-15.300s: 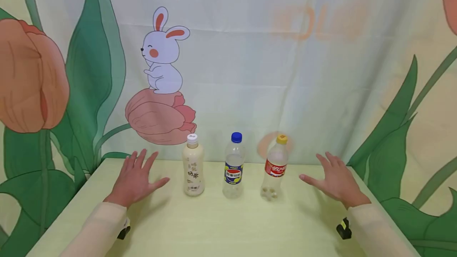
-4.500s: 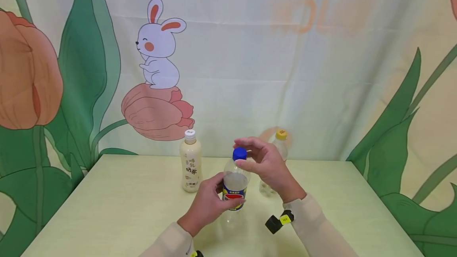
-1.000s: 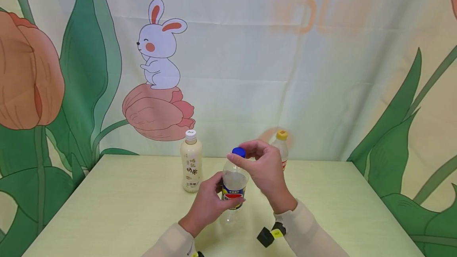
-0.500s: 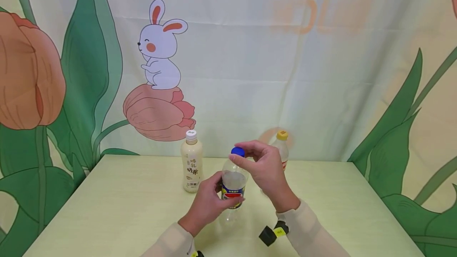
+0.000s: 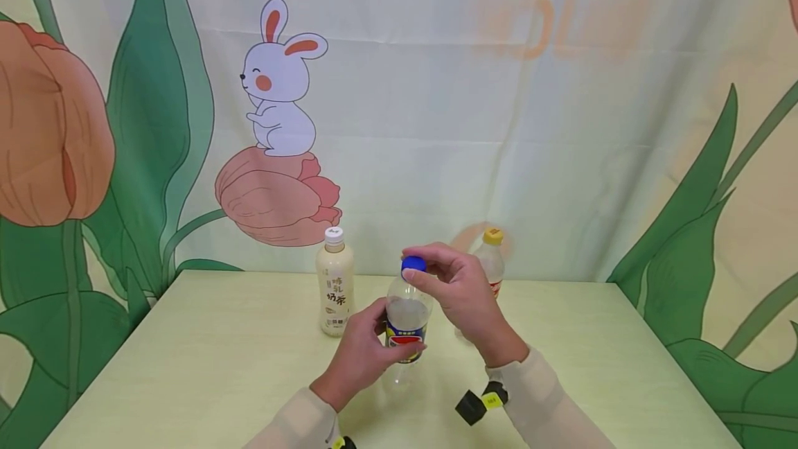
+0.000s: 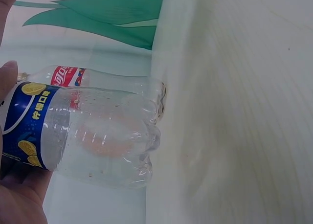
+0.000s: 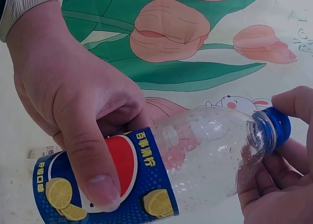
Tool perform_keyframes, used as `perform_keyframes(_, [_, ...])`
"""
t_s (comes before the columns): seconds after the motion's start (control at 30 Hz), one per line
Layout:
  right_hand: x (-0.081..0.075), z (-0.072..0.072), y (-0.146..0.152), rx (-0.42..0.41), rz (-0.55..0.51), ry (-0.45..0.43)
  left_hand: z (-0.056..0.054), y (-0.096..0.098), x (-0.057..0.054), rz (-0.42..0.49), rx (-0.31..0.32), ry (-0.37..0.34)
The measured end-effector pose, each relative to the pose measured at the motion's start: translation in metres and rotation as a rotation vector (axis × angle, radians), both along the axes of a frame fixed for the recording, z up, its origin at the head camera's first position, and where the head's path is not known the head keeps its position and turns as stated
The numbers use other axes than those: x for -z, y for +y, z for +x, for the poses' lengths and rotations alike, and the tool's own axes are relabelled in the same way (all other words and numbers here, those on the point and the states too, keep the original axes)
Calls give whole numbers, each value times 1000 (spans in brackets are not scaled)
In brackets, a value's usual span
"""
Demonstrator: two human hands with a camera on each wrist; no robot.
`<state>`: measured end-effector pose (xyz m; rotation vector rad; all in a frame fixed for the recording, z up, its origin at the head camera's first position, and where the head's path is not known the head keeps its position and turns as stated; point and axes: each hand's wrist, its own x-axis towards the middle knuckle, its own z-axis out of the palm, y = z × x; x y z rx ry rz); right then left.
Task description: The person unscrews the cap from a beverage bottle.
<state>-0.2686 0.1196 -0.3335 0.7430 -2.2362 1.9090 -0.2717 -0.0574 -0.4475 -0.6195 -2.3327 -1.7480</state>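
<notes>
A clear plastic soda bottle [image 5: 407,310] with a blue lemon label stands between my hands in the head view. My left hand [image 5: 360,355] grips it round the label, thumb across the front. Above, my right hand [image 5: 458,289] pinches the blue bottle cap [image 5: 414,267] between thumb and fingers. In the right wrist view the cap [image 7: 276,128] sits at the bottle's mouth, with fingers of the right hand [image 7: 286,170] on both sides of it. The bottle's base shows in the left wrist view; whether it touches the table I cannot tell.
A milk tea bottle [image 5: 334,283] with a white cap stands to the left. Behind my right hand is a red-labelled cola bottle [image 5: 491,262] with a yellow cap, partly hidden. The pale table [image 5: 206,359] meets a printed curtain [image 5: 399,123] at the back.
Since 15 s ago, both hands have come from the table's sides to the soda bottle, now nearer me. Over the last second, the right fingers have shifted round the cap; the left hand keeps its grip.
</notes>
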Motion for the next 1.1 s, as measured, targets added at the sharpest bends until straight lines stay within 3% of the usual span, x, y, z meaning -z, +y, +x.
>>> perform_keyframes(0.17, [0,0,-2,29,7,-12,0,0,-1,4,11,-11])
perform_keyframes(0.37, [0,2,-6,176,10,-47,0,0,0,8,19,10])
perform_keyframes(0.57, [1,3,-10,291,-1,-9,0,0,1,12,16,-10])
perform_keyframes(0.87, [-1,3,-10,307,6,20,0,1,0,21,21,-7])
perform_keyframes(1.1, [-1,2,-9,274,-2,24,1,1,-1,13,13,-13])
